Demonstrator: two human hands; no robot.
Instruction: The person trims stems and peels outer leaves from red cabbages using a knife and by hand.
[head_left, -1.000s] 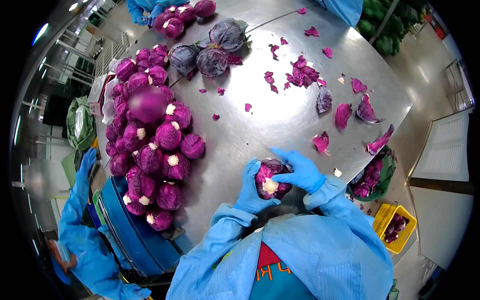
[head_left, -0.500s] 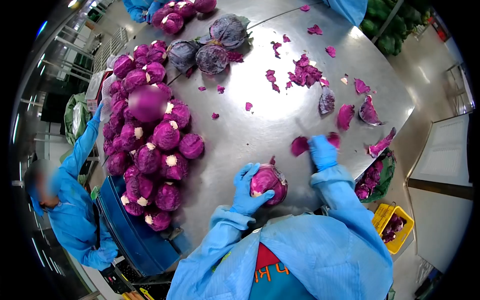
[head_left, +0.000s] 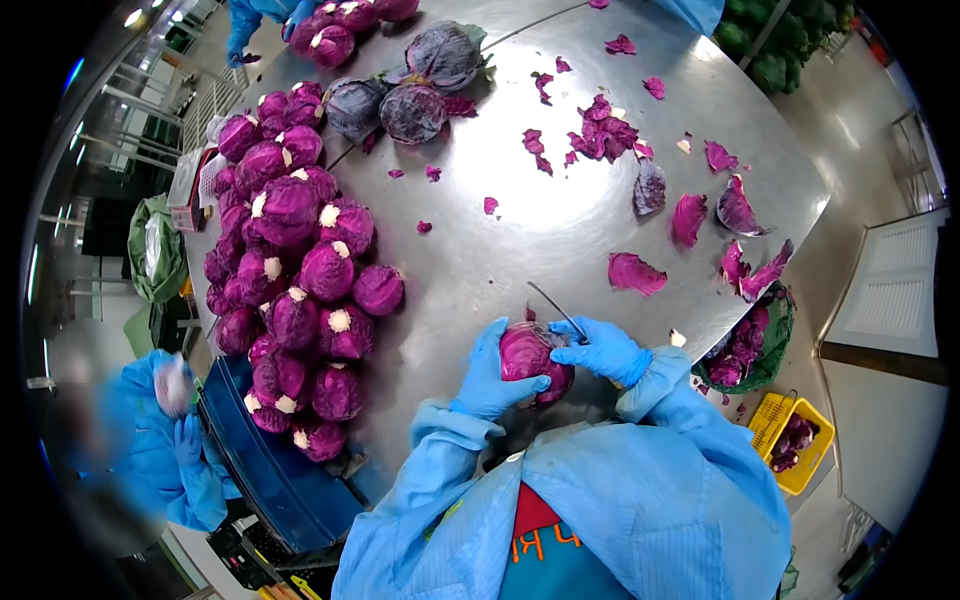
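I see left hand gripping cabbage, fingers curved around side; right hand touches top, fingers closed on thin knife.

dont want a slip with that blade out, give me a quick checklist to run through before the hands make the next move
1. Left hand steadying the cabbage: ok, fingers wrapped around its side.
2. Thin blade in the right hand: ok, it sticks out past the fingers.
3. Blade apart from left hand: ok, a gap shows.
4. Blade's edge direction: cannot tell, too small.
5. Table free of scraps: not ok, loose leaves lie on it.
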